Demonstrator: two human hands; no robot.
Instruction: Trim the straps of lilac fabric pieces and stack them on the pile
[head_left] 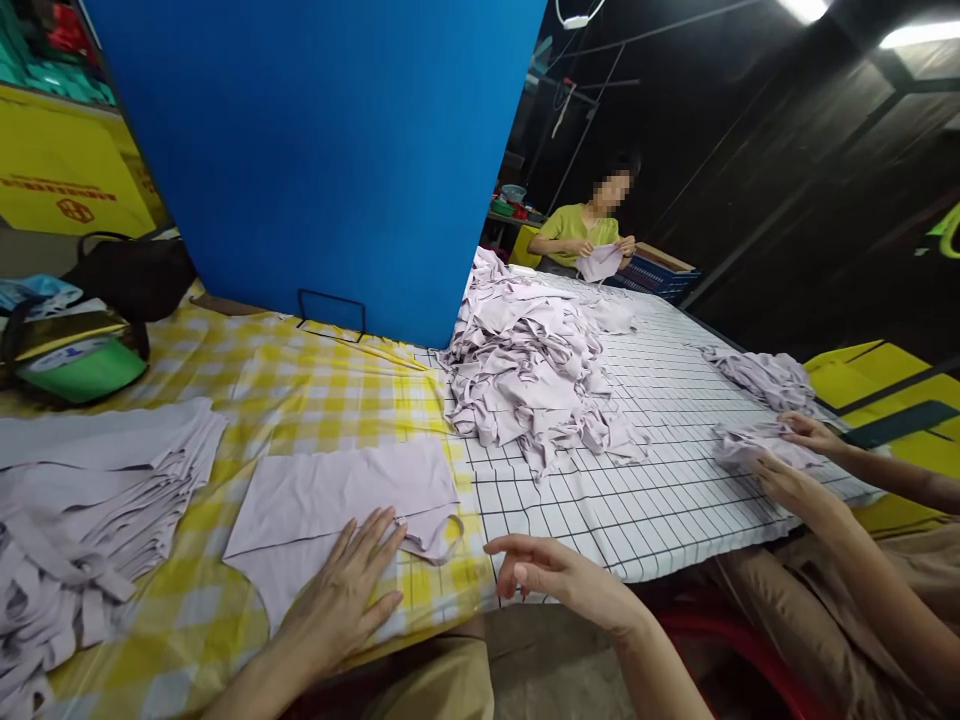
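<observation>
My left hand (pixel 349 588) lies flat with its fingers stretched out on a pale lilac cloth garment (pixel 337 490). The garment is folded over and spread on the yellow checked tablecloth (pixel 315 375); a thin strap loops out at its right end. My right hand (pixel 559 578) hovers by the table's front edge, index finger extended and the others loosely bent, with nothing visible in it. To the left rests a neat stack of similar lilac pieces (pixel 161 485), and a tangle of lilac straps (pixel 56 590) hangs over its near side.
An upright blue panel (pixel 322 170) stands behind the checked cloth. A large heap of lilac garments (pixel 525 360) covers part of the white grid-patterned cloth (pixel 660 400). A person at right handles another lilac piece (pixel 772 445); a person at the far end (pixel 581 225) holds one too. A green visor (pixel 82 365) lies left.
</observation>
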